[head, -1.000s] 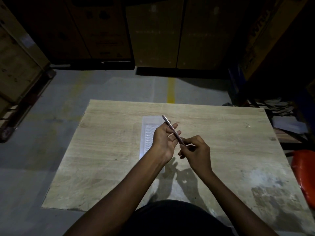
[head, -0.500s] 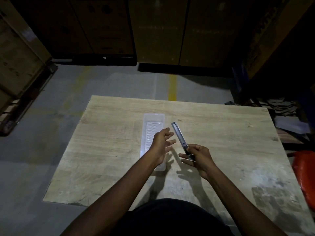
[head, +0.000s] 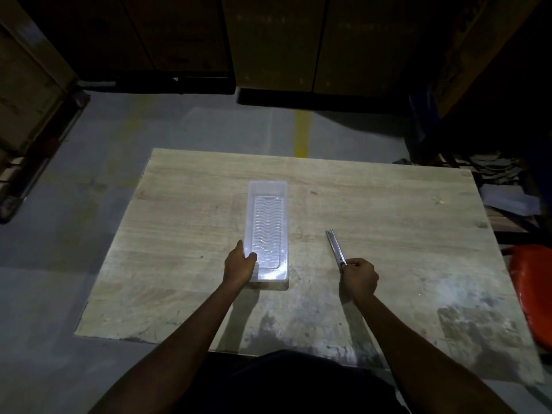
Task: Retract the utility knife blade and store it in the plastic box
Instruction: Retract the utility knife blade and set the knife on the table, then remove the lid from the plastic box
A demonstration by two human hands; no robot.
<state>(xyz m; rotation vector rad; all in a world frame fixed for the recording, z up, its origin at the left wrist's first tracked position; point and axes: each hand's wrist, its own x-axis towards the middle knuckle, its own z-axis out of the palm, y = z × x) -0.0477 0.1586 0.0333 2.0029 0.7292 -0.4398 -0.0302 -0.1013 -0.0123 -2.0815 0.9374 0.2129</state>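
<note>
left hand (head: 239,264) has its grip wrapped over the near left wall of the plastic box (head: 268,231), thumb hooked inside the rim, the box flat on the tabletop (head: 388,210) and stretching away from that grip. nothing lies in the box, only its wavy clear floor showing. off to the right, well apart, the right hand (head: 360,276) is closed in a fist around the near end of the utility knife (head: 335,245), which slants up and away from the grip, tip just above the wood. whether the blade is out i cannot tell. bare tabletop lies between the two grips, nothing blocking the way across. right of the knife grip, past the tabletop edge, an orange thing (head: 534,294) shows. beyond both, grey floor with a yellow stripe (head: 301,132) and dark cardboard boxes (head: 268,40).
</note>
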